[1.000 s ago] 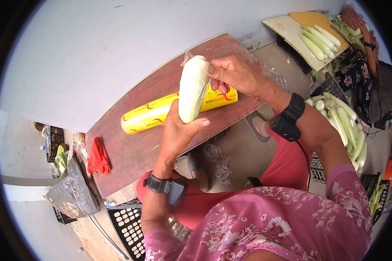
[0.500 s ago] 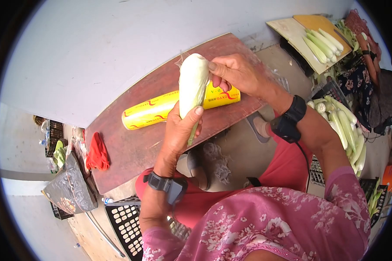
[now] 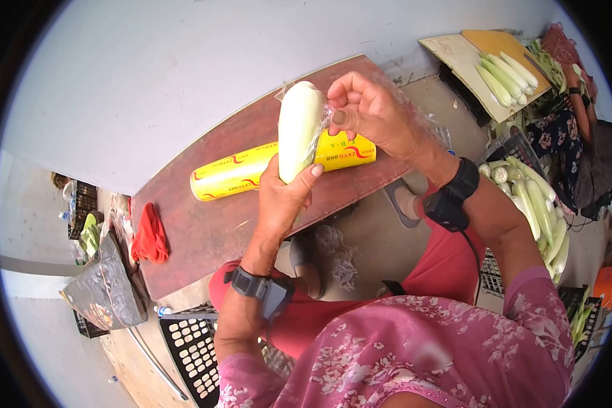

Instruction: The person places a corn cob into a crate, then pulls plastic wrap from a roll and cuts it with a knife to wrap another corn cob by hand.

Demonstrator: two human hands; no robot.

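Observation:
My left hand (image 3: 287,194) is wrapped round the lower end of a thick, pale shoot (image 3: 300,129), which looks like a peeled water bamboo shoot, and holds it upright. Clear cling film (image 3: 317,138) clings along its right side, and a loose bit sticks up at the top left. Beside the upper part of the shoot is my right hand (image 3: 374,112), its thumb and fingers bent together at the film's edge. Behind the shoot a yellow printed roll of cling film (image 3: 234,170) lies across the reddish table (image 3: 204,238).
A red cloth (image 3: 151,234) lies at the table's left end. To the right, several pale green shoots rest on a board (image 3: 452,58), with more in a heap (image 3: 537,200) below. Another person's arm (image 3: 578,102) shows at far right. A black crate (image 3: 190,353) stands lower left.
My right hand has drawn slightly away to the right from the shoot, its fingers lifting, and the film at the side is pulled out a little. My left hand keeps its hold.

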